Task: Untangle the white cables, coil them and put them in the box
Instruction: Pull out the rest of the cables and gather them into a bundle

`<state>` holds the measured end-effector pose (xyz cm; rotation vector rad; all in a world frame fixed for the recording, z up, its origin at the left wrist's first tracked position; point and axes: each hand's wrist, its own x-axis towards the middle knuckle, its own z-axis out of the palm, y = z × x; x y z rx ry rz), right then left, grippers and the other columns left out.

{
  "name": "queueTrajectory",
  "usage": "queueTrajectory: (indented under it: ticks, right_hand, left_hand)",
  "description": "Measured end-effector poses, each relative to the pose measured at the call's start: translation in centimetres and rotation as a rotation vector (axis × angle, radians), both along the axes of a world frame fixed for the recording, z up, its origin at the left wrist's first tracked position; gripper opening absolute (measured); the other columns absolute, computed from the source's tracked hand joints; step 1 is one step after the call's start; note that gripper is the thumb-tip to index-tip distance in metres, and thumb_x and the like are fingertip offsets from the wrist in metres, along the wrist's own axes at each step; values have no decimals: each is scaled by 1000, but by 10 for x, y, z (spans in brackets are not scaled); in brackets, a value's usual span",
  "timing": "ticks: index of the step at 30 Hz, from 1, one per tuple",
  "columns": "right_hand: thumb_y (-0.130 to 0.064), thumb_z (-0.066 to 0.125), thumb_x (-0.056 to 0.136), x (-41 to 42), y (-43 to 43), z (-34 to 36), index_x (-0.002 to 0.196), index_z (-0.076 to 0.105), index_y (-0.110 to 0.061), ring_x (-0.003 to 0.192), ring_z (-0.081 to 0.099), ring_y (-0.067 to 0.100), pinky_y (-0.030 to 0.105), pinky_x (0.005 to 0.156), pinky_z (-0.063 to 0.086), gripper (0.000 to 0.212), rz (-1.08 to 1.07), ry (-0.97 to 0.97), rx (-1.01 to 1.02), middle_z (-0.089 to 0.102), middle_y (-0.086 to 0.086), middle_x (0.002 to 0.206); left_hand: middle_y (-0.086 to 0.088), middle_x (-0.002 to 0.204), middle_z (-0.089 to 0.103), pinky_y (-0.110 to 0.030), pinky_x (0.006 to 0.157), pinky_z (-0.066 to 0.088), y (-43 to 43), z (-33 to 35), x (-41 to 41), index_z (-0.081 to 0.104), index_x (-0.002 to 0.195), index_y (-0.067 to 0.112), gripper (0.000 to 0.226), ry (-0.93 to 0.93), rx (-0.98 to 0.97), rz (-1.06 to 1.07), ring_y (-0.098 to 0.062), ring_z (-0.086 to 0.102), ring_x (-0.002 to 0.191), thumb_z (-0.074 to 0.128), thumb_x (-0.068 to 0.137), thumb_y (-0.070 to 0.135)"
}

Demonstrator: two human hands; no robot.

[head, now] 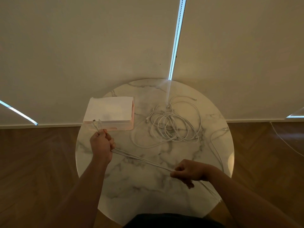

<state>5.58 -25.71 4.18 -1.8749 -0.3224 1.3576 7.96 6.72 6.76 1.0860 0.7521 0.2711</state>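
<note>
Marble table [148, 191]: box [108, 112], tangled cables [171, 124].

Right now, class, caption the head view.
Left hand and right hand stretch white cable strands over the table; tangled cables lie beside the box.

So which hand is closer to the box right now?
Left. The left hand grips cable strands right by the box; the right hand holds the same strands well off to the right, nearer the person.
</note>
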Motion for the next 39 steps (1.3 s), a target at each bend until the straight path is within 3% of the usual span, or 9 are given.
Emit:
queueTrajectory:
  ticks: [3, 6, 9, 15, 20, 28, 34, 37, 39]
  right_hand:
    - [-57, 54, 90, -12, -39, -12, 54, 53, -18, 46, 51, 13, 30, 69, 51, 53, 69, -3, -217, 56, 2, 52]
    - [-56, 55, 90, -28, -67, -20, 59, 47, -19, 42, 39, 12, 27, 48, 37, 49, -138, 73, -262, 44, 1, 52]
    - [-59, 60, 85, -25, -58, -22, 68, 52, -18, 45, 39, 12, 25, 46, 34, 45, -184, 66, -232, 44, 3, 56]
    - [-28, 42, 100, -16, -20, -4, 88, 58, -14, 48, 30, 10, 26, 46, 23, 24, -238, 105, -157, 40, -1, 62]
    - [-25, 42, 100, -6, 29, 27, 78, 60, -15, 47, 39, 12, 25, 43, 34, 31, -78, -82, -92, 46, 0, 60]
    - [-25, 45, 101, -2, 43, 51, 74, 57, -10, 45, 33, 12, 23, 44, 30, 33, -171, -25, 119, 40, 3, 56]
    - [-47, 50, 97, -7, 12, 32, 64, 54, -7, 40, 40, 15, 25, 47, 38, 52, -171, -118, 48, 44, 3, 49]
    - [-54, 49, 95, -14, -10, 19, 61, 54, -8, 39, 46, 15, 26, 55, 44, 57, -135, -163, -25, 49, 4, 47]
    - [-51, 48, 96, -19, -18, 10, 61, 51, -13, 38, 43, 11, 28, 56, 42, 52, -126, -163, -70, 47, -1, 46]
  left_hand:
    - [6, 45, 34, -11, 36, 21, 40, -1, 0, 44, 71, 18, 35, 59, 1, 111, -5, 26, 30, 31, 103, 13]
    - [9, 41, 32, -10, 37, 21, 68, -3, -1, 43, 72, 19, 33, 83, 49, 128, -4, 25, 30, 31, 103, 15]
    - [12, 38, 33, -11, 37, 21, 61, -13, 0, 43, 73, 19, 33, 99, 211, 58, -4, 26, 30, 31, 104, 18]
    - [-7, 53, 51, -24, 39, 39, 16, -8, -13, 48, 74, 11, 32, 139, 553, -315, -17, 45, 41, 36, 104, 17]
    - [-14, 71, 72, -35, 68, 59, -69, -10, -33, 48, 77, 5, 30, 64, 540, -669, -24, 72, 69, 38, 104, 15]
    - [0, 61, 51, -19, 52, 41, -115, -13, -46, 50, 75, 13, 28, -26, 706, -884, -2, 47, 49, 42, 102, 14]
    - [2, 58, 47, -18, 53, 37, -84, -5, -26, 47, 66, 19, 35, 32, 858, -605, -4, 45, 51, 45, 100, 11]
    - [-3, 58, 50, -35, 57, 42, -44, -5, -11, 49, 65, 18, 36, 121, 750, -367, -19, 46, 51, 43, 101, 17]
    - [-5, 58, 49, -32, 50, 41, -22, -2, -5, 50, 68, 16, 35, 121, 636, -229, -15, 45, 46, 41, 101, 19]
